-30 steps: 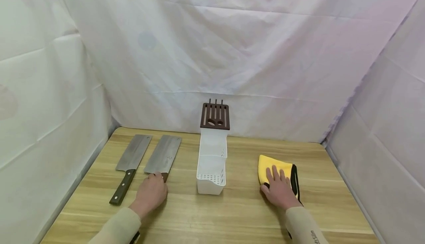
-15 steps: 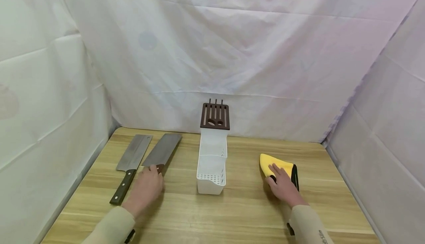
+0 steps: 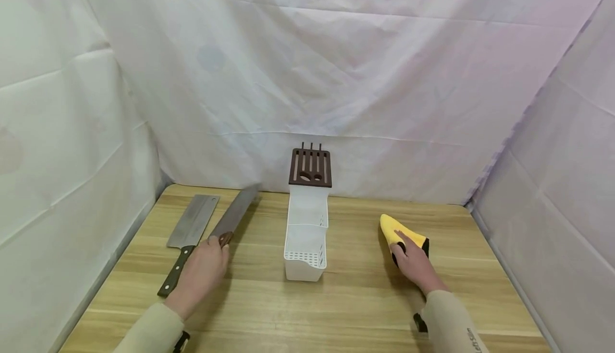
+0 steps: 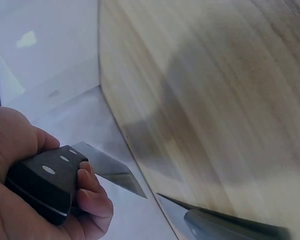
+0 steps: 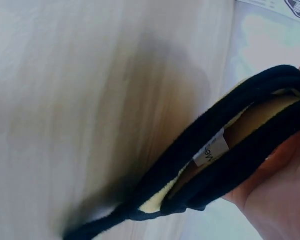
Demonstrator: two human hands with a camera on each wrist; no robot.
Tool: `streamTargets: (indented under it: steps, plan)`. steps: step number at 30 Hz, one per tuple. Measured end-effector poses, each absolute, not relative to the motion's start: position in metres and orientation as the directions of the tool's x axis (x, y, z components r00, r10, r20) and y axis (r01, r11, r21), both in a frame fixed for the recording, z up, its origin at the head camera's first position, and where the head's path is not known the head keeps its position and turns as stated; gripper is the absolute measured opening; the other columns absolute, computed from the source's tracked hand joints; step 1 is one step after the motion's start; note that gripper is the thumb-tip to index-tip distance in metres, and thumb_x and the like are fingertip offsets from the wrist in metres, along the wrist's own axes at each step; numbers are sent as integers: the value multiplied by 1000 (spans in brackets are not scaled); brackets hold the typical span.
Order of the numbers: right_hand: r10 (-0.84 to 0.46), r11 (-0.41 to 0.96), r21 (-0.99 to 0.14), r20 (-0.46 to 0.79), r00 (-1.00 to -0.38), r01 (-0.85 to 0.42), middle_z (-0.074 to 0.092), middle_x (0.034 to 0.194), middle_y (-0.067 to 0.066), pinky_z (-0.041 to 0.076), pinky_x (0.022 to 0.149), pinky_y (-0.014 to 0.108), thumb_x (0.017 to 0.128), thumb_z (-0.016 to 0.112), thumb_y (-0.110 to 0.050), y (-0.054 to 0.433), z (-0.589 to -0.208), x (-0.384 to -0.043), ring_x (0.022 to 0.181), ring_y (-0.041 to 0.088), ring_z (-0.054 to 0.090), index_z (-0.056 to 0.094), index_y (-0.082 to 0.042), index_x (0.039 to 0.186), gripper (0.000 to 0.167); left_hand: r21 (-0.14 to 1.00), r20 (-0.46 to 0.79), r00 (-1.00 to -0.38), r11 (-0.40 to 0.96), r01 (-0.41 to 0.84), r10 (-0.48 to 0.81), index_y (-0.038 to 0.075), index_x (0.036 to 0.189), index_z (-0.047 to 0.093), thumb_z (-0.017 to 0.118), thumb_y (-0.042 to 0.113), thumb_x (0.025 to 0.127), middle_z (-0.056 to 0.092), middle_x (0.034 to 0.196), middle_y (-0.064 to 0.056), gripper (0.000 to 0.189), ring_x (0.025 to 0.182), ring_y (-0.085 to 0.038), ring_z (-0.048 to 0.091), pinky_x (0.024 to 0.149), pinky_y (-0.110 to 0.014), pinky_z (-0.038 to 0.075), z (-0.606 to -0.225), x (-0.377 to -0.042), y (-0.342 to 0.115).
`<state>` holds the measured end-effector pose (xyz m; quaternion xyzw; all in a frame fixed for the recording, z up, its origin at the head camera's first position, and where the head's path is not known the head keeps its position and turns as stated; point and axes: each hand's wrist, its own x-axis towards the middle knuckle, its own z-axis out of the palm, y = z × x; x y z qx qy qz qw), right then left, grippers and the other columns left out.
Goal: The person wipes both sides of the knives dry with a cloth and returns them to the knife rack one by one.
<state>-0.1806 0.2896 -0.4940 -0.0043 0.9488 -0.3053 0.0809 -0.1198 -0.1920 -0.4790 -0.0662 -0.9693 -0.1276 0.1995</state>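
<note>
My left hand [image 3: 204,268] grips the handle of a cleaver [image 3: 234,213], whose blade is raised off the table and points away. In the left wrist view my fingers wrap the dark riveted handle [image 4: 49,172]. Beside it a second cleaver [image 3: 194,221] lies flat, its black handle partly behind my left hand. My right hand [image 3: 416,268] holds a folded yellow cloth [image 3: 402,231] with black edging, lifted off the table. The right wrist view shows the cloth's black border [image 5: 190,150] and a small white tag [image 5: 212,149] inside the fold.
Between the hands stands a white plastic knife holder [image 3: 307,241] with a dark brown slotted top [image 3: 310,167]. It stands on the wooden table [image 3: 298,315]. White curtain [image 3: 307,75] closes off the back and both sides.
The cleaver in my left hand has risen off the table, turned onto its edge and shifted slightly left. My right hand has gathered the yellow cloth and raised it; earlier the hand lay spread on it.
</note>
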Motion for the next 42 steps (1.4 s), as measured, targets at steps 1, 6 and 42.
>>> streamTargets:
  steps: [1,6,42]
  plan:
    - [-55,809,-586,-156,-986,48,26,166,25,26,118,66,111,34,-38,289,-492,-180,150,50,25,26,-1,162,63,238,386,-920,957,168,65,-9,79,51,61,5,97,47,63,-13,25,48,-26,52,39,-38,46,-477,-120,-192]
    - [-40,780,-619,-194,-980,91,34,160,30,34,113,66,112,30,-46,290,-485,-180,144,51,36,26,-2,162,67,370,298,-954,923,100,-16,-6,82,48,55,11,103,46,65,-12,28,49,-24,50,40,-38,43,-462,-117,-192]
    - [-22,458,-873,-202,-979,169,63,111,12,46,90,38,107,29,-64,270,-418,-188,99,22,61,56,-3,125,68,657,296,-955,720,225,29,-2,100,59,47,17,111,47,70,-3,25,56,-14,41,49,-27,35,-399,-118,-167]
